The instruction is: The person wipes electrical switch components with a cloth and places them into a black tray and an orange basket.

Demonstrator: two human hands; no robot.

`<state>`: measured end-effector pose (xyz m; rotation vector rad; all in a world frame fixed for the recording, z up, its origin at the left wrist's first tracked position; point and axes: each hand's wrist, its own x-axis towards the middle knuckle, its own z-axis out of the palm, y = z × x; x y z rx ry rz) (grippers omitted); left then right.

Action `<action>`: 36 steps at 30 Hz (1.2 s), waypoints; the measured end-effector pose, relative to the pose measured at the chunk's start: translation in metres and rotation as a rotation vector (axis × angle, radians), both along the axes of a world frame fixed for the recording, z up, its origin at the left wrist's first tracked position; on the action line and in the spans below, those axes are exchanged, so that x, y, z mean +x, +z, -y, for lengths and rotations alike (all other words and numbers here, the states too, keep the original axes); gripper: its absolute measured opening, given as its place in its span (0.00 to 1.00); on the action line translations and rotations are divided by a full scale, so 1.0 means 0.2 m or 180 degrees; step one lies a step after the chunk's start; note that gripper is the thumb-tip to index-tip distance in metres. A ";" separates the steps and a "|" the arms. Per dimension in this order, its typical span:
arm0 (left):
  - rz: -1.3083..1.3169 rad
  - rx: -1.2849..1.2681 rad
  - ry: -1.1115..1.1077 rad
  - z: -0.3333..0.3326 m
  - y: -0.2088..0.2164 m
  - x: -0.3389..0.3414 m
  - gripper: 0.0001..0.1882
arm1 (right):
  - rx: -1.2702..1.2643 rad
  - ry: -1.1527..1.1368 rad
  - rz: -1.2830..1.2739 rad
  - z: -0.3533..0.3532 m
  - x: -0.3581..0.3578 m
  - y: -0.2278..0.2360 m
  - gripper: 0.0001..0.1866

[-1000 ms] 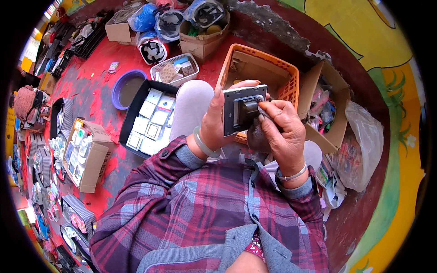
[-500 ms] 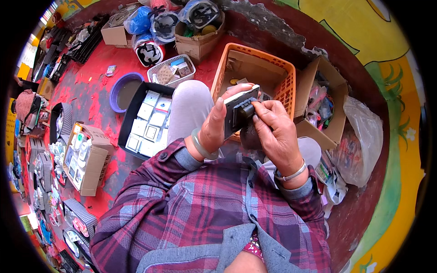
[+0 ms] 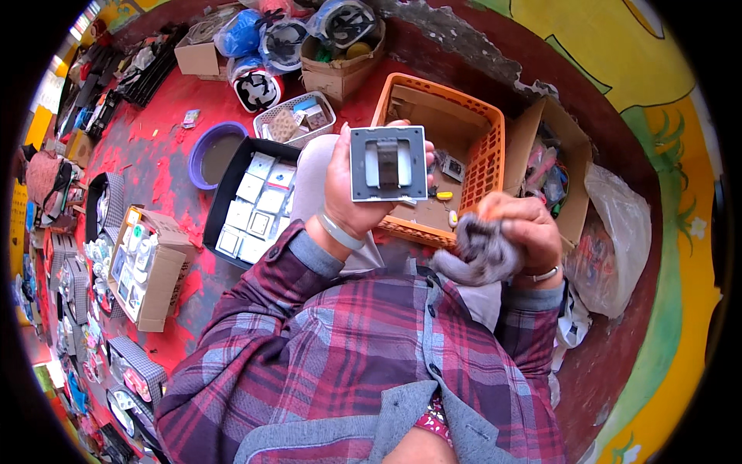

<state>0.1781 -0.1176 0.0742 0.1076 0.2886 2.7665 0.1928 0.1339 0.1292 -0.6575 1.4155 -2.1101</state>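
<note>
In my left hand (image 3: 344, 185) lies a square wall-switch plate (image 3: 361, 179) with a white rim. Its dark grey back, with a raised frame and a black part in the middle, faces up. My fingers and palm support it from beneath and along its sides. My right hand (image 3: 533, 232), somewhat blurred, is closed around a crumpled grey cloth (image 3: 483, 251), apart from the plate and to its right. Beyond the hands stands an orange plastic basket (image 3: 495, 155) lined with cardboard, with a yellow piece (image 3: 444, 196) and a small square part (image 3: 453, 168) inside.
Left of my knee, a black bin (image 3: 219, 205) holds several white square plates. Near it are a purple basin (image 3: 193, 158) and a white basket (image 3: 330, 126). At right stand a carton (image 3: 516, 143) of mixed items and a clear plastic bag (image 3: 618, 232). Another carton (image 3: 166, 286) sits at left.
The plate has turned from tilted on edge to lying back side up in my left hand. My right hand has left its back and moved right and down with the cloth.
</note>
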 end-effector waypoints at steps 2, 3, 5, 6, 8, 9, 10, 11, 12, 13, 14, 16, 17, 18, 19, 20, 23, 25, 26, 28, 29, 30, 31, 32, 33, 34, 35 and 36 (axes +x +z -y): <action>0.0121 0.0167 0.0022 0.02 0.01 -0.01 0.38 | 0.1655 -0.1015 -0.0681 -0.05 -0.01 0.02 0.12; 0.0132 0.0178 -0.0004 0.03 0.01 -0.01 0.38 | 0.1421 -0.1104 -0.0684 -0.08 0.00 0.03 0.11; 0.0155 0.0197 -0.0057 0.02 0.02 -0.01 0.38 | 0.1057 -0.1315 -0.0652 -0.13 0.00 0.04 0.11; 0.0255 0.0239 -0.0124 0.02 0.02 -0.02 0.37 | 0.1293 -0.1657 -0.0539 -0.13 -0.01 0.06 0.11; 0.0362 0.0006 -0.0101 0.01 0.02 0.00 0.37 | 0.2223 -0.2303 -0.1456 -0.16 -0.07 -0.02 0.10; 0.0339 -0.0039 -0.0106 0.00 0.02 0.00 0.37 | 0.1931 -0.2260 -0.1354 -0.16 -0.05 -0.01 0.10; 0.0318 -0.0084 -0.0111 -0.01 0.02 -0.01 0.37 | 0.1641 -0.2213 -0.1250 -0.16 -0.04 0.00 0.10; 0.0297 -0.0128 -0.0114 -0.01 0.02 -0.01 0.37 | 0.1810 -0.2460 -0.1034 -0.18 -0.06 -0.01 0.10; 0.0287 -0.0205 -0.0087 -0.01 0.02 -0.01 0.37 | 0.1973 -0.2723 -0.0807 -0.21 -0.08 -0.04 0.10; 0.0276 -0.0280 -0.0060 -0.02 0.03 0.00 0.37 | 0.2501 -0.2653 -0.1294 -0.23 -0.12 -0.05 0.12; 0.0265 -0.0355 -0.0032 -0.02 0.04 0.00 0.38 | 0.1863 -0.2653 -0.0890 -0.25 -0.11 -0.04 0.11; 0.0140 -0.0344 0.0046 -0.03 0.03 0.01 0.37 | 0.0599 -0.2544 -0.0080 -0.22 -0.06 0.05 0.11; 0.0061 -0.0335 0.0069 -0.02 0.01 -0.01 0.38 | 0.0929 -0.2554 -0.0139 -0.27 -0.11 0.02 0.12; -0.0036 -0.0336 0.0080 -0.03 0.01 -0.02 0.38 | 0.0753 -0.2525 -0.0005 -0.27 -0.12 0.00 0.12; -0.0040 -0.0320 0.0102 -0.03 0.01 -0.02 0.38 | 0.0577 -0.2495 0.0129 -0.26 -0.11 -0.02 0.12; 0.0008 -0.0384 0.0125 -0.03 0.01 -0.02 0.38 | 0.0402 -0.2464 0.0262 -0.25 -0.11 -0.03 0.13; 0.0145 -0.0446 0.0152 -0.06 0.01 0.00 0.37 | -0.0407 -0.2638 0.0366 -0.10 -0.07 -0.01 0.13; 0.0291 -0.0453 0.0365 -0.11 0.01 -0.01 0.35 | -0.0713 -0.2352 0.0114 0.08 0.01 0.05 0.13; 0.0350 -0.0471 0.0460 -0.14 0.01 -0.01 0.33 | 0.0082 -0.2666 -0.0572 0.20 0.05 0.05 0.13; 0.0479 -0.0197 0.0347 -0.20 0.06 0.01 0.32 | 0.1344 -0.2520 -0.2101 0.31 0.07 -0.01 0.15; -0.0053 0.0358 -0.0037 -0.21 -0.05 0.00 0.31 | 0.1590 -0.2113 -0.2954 0.35 0.06 -0.07 0.17; -0.0577 0.0905 -0.0370 -0.20 -0.17 0.00 0.31 | 0.2549 -0.1600 -0.3963 0.40 0.04 -0.11 0.18; -0.0035 -0.0150 0.0309 -0.27 -0.06 0.07 0.27 | 0.2932 -0.1657 -0.4272 0.45 0.05 -0.12 0.19; -0.0050 -0.0193 0.0241 -0.28 -0.07 0.09 0.27 | 0.2785 -0.1818 -0.4226 0.45 0.03 -0.17 0.20; -0.0074 -0.0231 0.0193 -0.27 -0.07 0.11 0.27 | 0.2830 -0.1835 -0.4161 0.45 0.03 -0.17 0.20; -0.0097 -0.0270 0.0145 -0.27 -0.08 0.11 0.28 | 0.2874 -0.1851 -0.4096 0.45 0.03 -0.16 0.20; -0.0362 -0.0098 0.0133 -0.28 -0.17 0.09 0.24 | 0.2901 -0.2053 -0.4012 0.46 0.03 -0.16 0.20; -0.0184 -0.0316 0.0238 -0.30 -0.15 0.08 0.24 | 0.2928 -0.2264 -0.3905 0.47 0.02 -0.18 0.20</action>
